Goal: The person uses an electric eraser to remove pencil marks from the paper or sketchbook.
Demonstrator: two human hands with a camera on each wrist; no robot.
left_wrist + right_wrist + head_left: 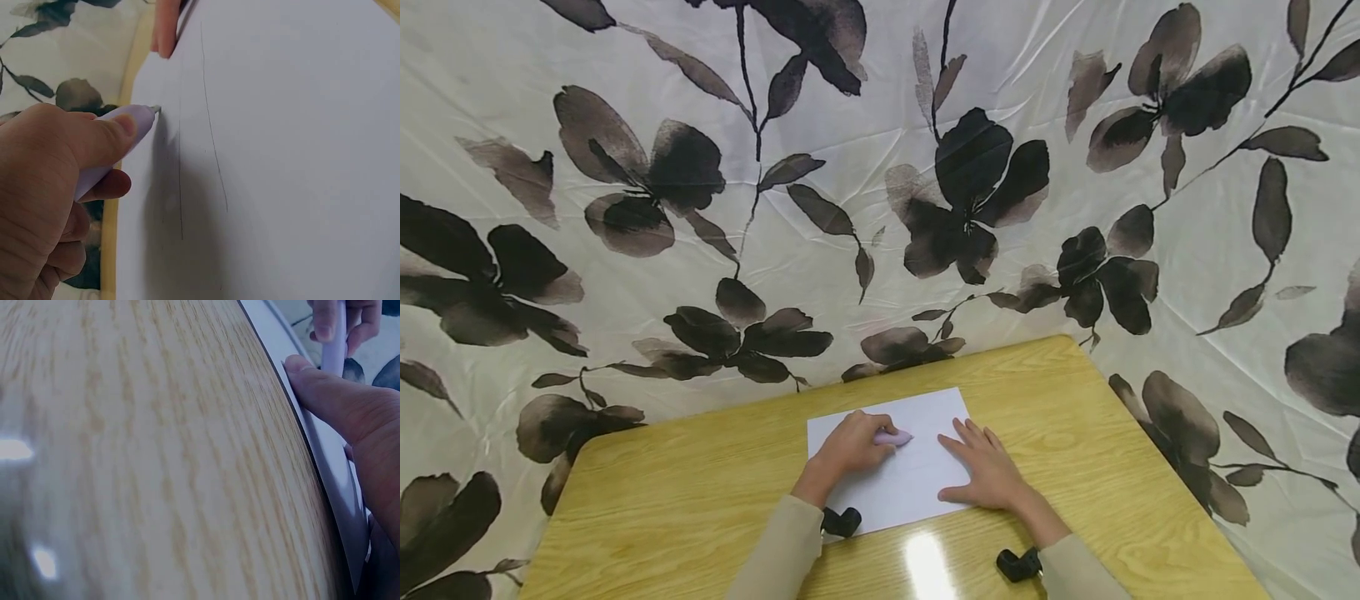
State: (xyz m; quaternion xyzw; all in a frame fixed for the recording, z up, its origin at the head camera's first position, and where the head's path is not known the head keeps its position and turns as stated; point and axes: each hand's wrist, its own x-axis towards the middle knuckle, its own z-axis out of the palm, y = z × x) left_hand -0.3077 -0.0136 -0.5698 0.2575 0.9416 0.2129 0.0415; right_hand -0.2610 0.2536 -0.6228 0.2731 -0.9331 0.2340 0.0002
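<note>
Grip of the left hand (852, 446) is clamped on a lilac pen-shaped tool (892, 437), held over white paper (910, 496); whether its tip touches cannot be told. Right hand (987, 468), fingers spread, rests on the paper's right edge, grasping nothing. Two thin lines (180, 162) mark the paper. Tool judged light, rigid, possibly slick; best held low on the barrel. Paper judged thin, easily creased; steady it flat at an edge. Wooden table (685, 483) beneath, floral cloth (820, 275) beyond.
</note>
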